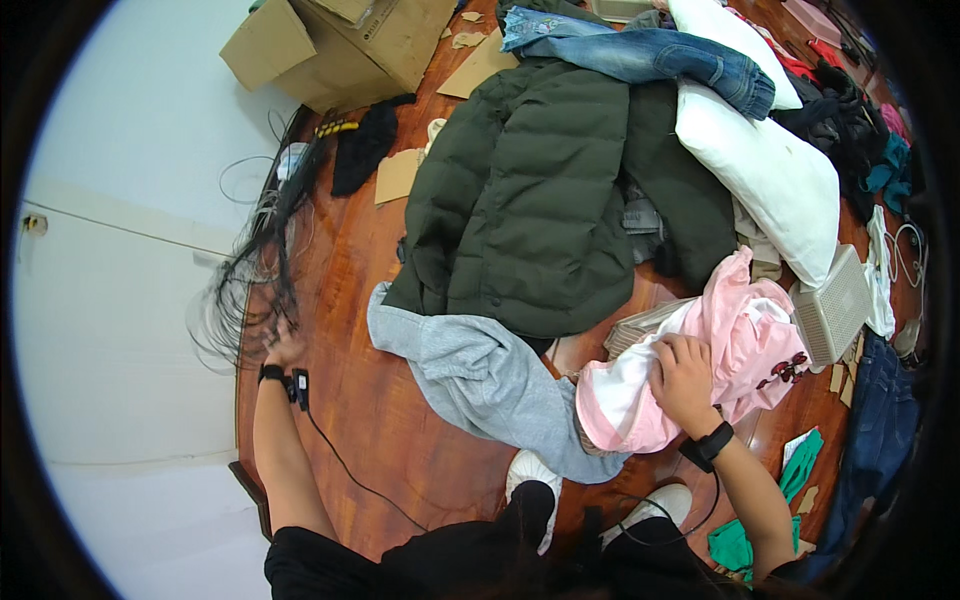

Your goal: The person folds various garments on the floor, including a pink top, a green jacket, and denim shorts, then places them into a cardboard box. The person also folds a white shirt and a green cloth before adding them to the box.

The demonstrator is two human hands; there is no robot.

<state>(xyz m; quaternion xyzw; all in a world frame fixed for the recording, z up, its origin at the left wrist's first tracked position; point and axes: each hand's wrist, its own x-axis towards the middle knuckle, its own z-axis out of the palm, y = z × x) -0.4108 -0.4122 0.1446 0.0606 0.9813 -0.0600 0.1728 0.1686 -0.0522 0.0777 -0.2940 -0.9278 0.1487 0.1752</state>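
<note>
- While the right hand (pixel 683 375) presses on a pink and white cloth garment (pixel 755 335), its fingers are bent; I cannot tell if they grip the fabric.
- This garment lies crumpled on the person's right side, in front of the feet. Its long axis slants from lower left to upper right, away from the body.
- Its lower left end meets a light grey fabric garment (pixel 470 375); its right edge is just beside a beige perforated plastic basket (pixel 835 305).
- The left hand (pixel 283 350) is at the near end of a tangle of long, thin black strands (pixel 287 222). Its fingers look spread; whether they touch any strand, I cannot tell.
- The tangle points up and slightly right, toward a brown cardboard box (pixel 370 50), along the foot of a white wall (pixel 130 350).
- Between the tangle and a dark green quilted coat (pixel 545 200), a strip of glossy red-brown wooden floor (pixel 345 330) gives room for sideways movement; the wall limits the left side.
</note>
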